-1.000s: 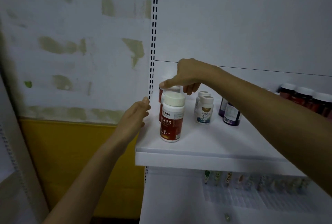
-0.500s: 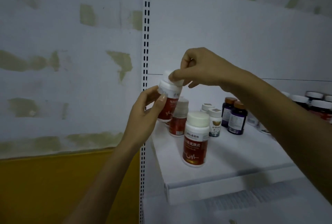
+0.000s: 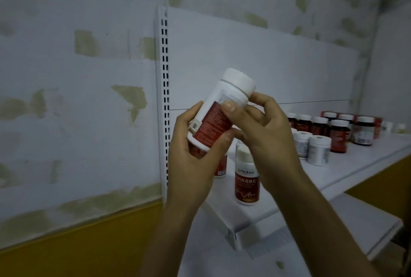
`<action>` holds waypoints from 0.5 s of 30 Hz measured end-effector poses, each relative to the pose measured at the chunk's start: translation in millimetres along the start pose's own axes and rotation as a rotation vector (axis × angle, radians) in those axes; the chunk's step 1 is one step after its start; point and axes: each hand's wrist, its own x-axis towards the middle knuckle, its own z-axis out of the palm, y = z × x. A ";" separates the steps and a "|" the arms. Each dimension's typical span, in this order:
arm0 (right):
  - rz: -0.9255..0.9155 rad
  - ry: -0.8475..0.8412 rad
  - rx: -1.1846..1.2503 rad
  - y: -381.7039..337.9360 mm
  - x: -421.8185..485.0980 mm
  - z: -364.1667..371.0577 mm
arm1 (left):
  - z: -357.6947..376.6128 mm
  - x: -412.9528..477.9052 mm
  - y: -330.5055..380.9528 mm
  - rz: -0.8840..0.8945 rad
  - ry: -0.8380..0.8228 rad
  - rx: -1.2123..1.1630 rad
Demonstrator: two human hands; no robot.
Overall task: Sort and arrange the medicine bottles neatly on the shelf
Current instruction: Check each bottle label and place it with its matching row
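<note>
At left, left hand (image 3: 191,165) curled round the base of a tilted red-labelled medicine bottle (image 3: 219,112), in the air above the shelf (image 3: 329,176). Right hand (image 3: 266,136) pinching its upper part, under the white cap. Below, 1 similar bottle (image 3: 246,184) upright on the shelf; further right, dark bottles (image 3: 339,132) in rows.

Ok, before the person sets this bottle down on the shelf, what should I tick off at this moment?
1. Grip secure: left hand wraps the base of the held bottle, right hand pinches it below the cap: ok.
2. Cap on: ok.
3. Held bottle upright: tilted, not ok.
4. Matching bottle to group it with stands upright near the front of the shelf: ok.
5. Free spot right behind the matching bottle: hidden by the hands, cannot tell.
6. Small white bottles apart from that corner: ok.
</note>
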 end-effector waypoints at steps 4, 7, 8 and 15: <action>0.013 0.011 0.150 -6.9 -14.5 -11.8 | 8.4 -15.7 8.6 -0.092 -0.064 -0.123; 0.065 0.018 0.244 -6.6 -23.7 -22.9 | 5.0 -23.2 15.8 -0.230 -0.109 -0.225; 0.080 0.016 0.267 -5.2 -27.0 -25.9 | 4.2 -25.9 17.0 -0.216 -0.107 -0.191; 0.100 -0.049 0.258 -5.3 -42.6 -42.2 | 9.6 -45.2 26.4 -0.139 -0.100 -0.042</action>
